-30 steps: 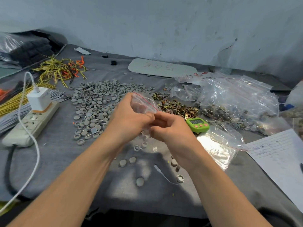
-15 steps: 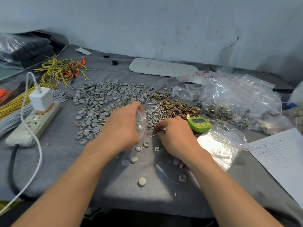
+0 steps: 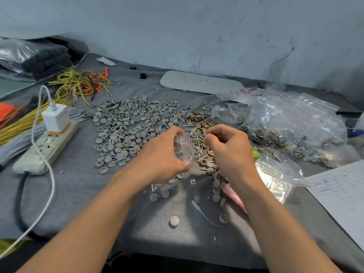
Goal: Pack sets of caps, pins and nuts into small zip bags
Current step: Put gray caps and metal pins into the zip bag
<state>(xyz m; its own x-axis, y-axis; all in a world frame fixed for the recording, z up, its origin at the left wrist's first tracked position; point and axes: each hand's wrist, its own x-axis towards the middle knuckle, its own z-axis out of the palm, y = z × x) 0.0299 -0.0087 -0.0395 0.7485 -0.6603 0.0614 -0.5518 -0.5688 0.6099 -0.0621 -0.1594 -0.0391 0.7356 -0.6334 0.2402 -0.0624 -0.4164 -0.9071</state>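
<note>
At centre, the left hand (image 3: 163, 154) is gripping a small zip bag (image 3: 182, 148) facing the curled right hand (image 3: 228, 152), seemingly pinching pins (image 3: 194, 135).

Green timer (image 3: 255, 155) mostly behind right hand (image 3: 230, 152); that grip's contents unclear

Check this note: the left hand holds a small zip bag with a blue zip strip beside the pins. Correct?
No: the head view shows the zip strip is red, not blue. The left hand does hold the small zip bag beside the pins.

Grey-clothed table (image 3: 78, 186); caps (image 3: 128, 123), pins (image 3: 194, 135), nuts (image 3: 197, 116)
</note>
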